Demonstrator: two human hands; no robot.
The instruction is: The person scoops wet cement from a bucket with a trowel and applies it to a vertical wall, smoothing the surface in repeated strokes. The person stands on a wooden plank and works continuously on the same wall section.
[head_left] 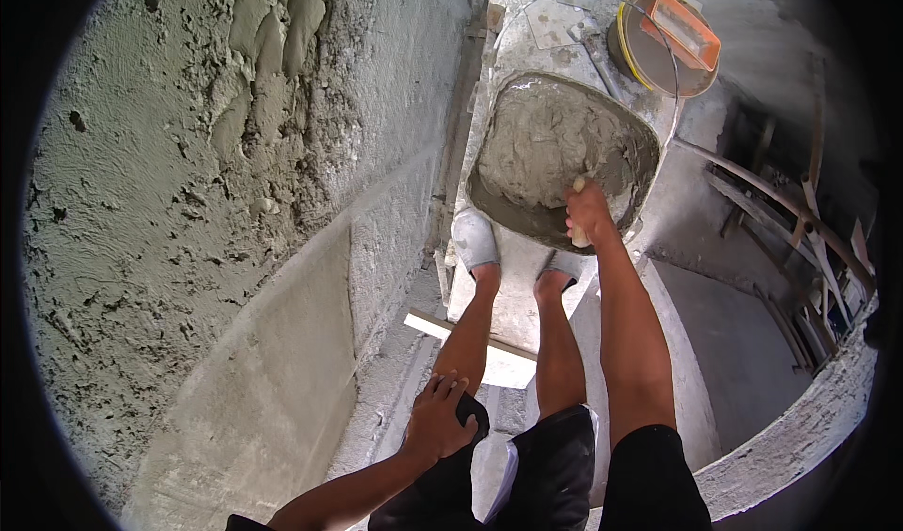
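Note:
My right hand [588, 213] is closed on the pale handle of a tool [580, 235] at the lower right of a square tub of wet grey mortar [550, 145]; the tool's working end cannot be made out. My left hand [437, 413] rests on my left knee with its fingers apart. My feet, in grey slip-on shoes [470, 239], stand on a narrow mortar-spattered plank platform [494, 296] just below the tub.
A rough, freshly plastered wall [169, 155] fills the left. Beyond the tub stand a yellow-rimmed bucket [640, 47] with an orange float [677, 28] and a long tool [597, 65]. At right, below a concrete edge [781, 437], lie poles and boards [809, 239].

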